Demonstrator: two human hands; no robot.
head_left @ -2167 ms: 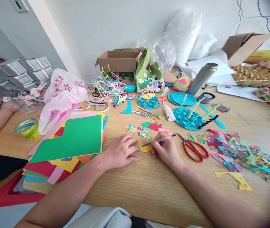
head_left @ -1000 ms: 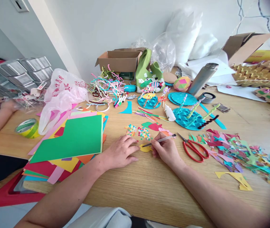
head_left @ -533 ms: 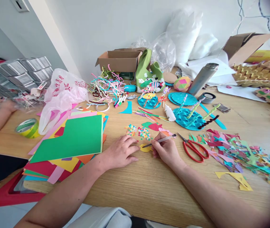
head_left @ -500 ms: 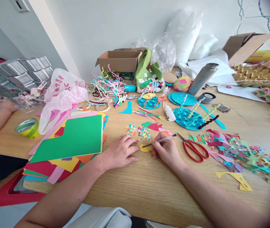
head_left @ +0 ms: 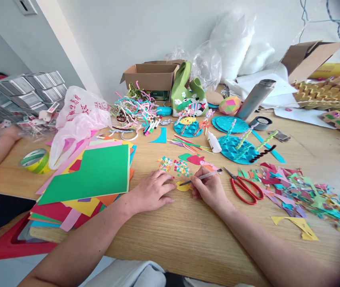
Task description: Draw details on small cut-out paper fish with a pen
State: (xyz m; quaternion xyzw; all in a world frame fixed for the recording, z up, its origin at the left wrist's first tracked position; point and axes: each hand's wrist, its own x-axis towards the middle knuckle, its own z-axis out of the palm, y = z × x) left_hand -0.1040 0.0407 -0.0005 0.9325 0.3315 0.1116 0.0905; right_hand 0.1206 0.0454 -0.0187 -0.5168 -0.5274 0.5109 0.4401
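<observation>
Between my hands lies a small yellow paper cutout [head_left: 183, 186] on the wooden table. My right hand [head_left: 208, 186] grips a pen [head_left: 203, 176], and its tip rests on the yellow paper. My left hand [head_left: 154, 190] lies flat with fingers spread, the fingertips close to the cutout's left edge. Just beyond are small piles of coloured paper dots [head_left: 181, 168]. Paper fish cutouts in green, red [head_left: 195, 159] and pink lie behind the right hand. Red-handled scissors [head_left: 244, 188] rest to its right, blades partly open.
Coloured paper sheets [head_left: 98, 171] are stacked at left, near yellow tape [head_left: 34, 160]. Paper scraps [head_left: 301, 187] spread at right. Behind stand a glue bottle [head_left: 214, 142], blue craft bases [head_left: 238, 150], a metal flask [head_left: 256, 99] and a green bag [head_left: 184, 93]. Another person's hands [head_left: 4, 133] are at far left.
My hands and the pen look almost unchanged. At far left the other person's hands have shifted slightly, with a small pale item now showing at the fingers.
</observation>
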